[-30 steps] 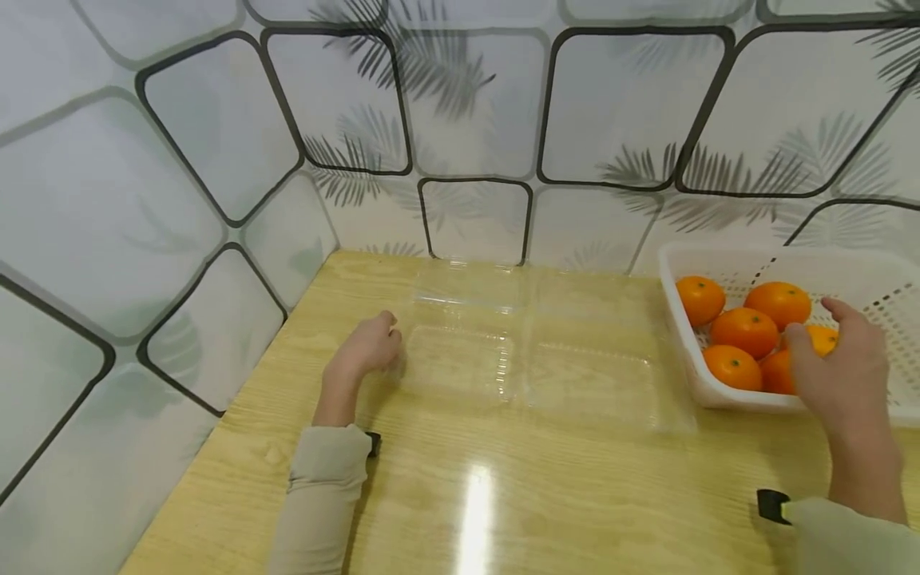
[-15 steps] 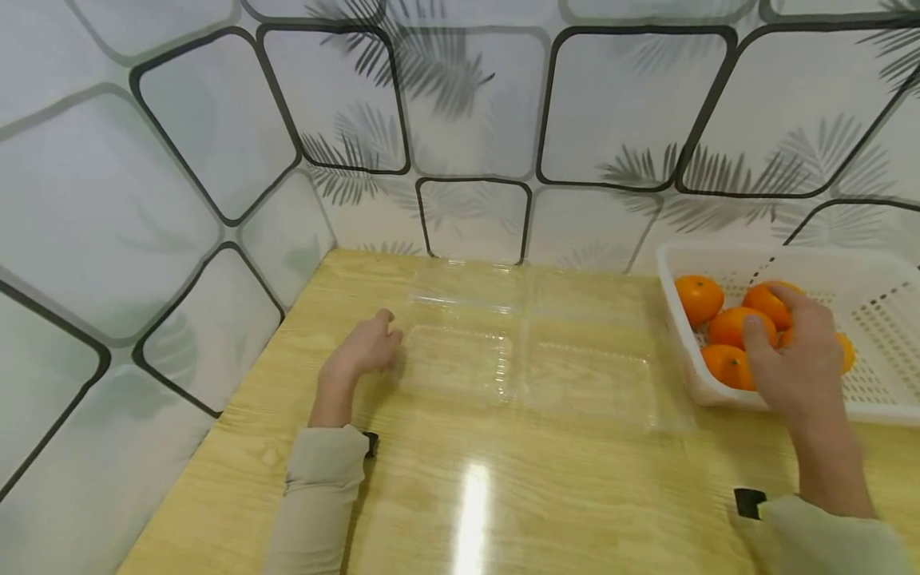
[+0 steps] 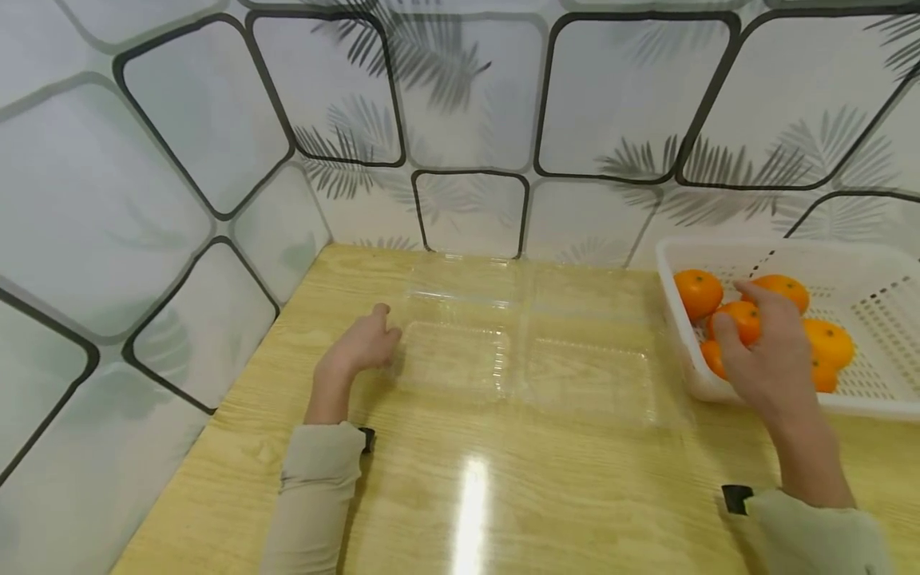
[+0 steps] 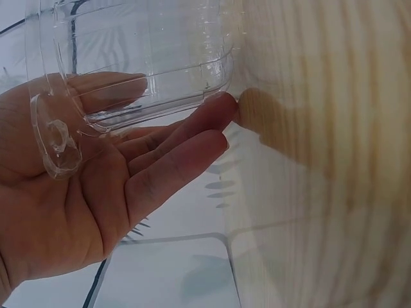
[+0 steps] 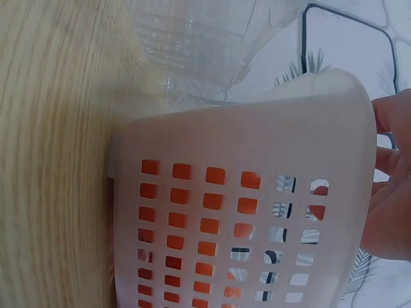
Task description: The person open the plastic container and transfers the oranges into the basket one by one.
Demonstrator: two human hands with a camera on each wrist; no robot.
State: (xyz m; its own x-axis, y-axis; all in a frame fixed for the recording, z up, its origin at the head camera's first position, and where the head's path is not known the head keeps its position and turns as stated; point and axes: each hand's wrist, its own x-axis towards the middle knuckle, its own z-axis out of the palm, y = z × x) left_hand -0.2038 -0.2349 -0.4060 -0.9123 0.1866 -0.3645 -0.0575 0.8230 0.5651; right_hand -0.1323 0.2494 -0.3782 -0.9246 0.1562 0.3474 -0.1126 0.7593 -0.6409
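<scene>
My left hand is beside the left edge of a clear plastic container. In the left wrist view, its fingers extend loosely next to the transparent wall, and part of the hand shows through the plastic. My right hand reaches over the white perforated basket, thumb and forefinger spread on either side of an orange. Whether they touch it is unclear. The right wrist view shows the basket's side wall hiding those fingertips. Further oranges lie around the hand.
A second clear container stands between the first one and the basket, both with lids raised toward the wall. The wooden table meets a patterned covering at the back and left.
My right hand has moved left across the oranges in the basket, and oranges on its right side have shifted rightward. My left hand has stayed by the container.
</scene>
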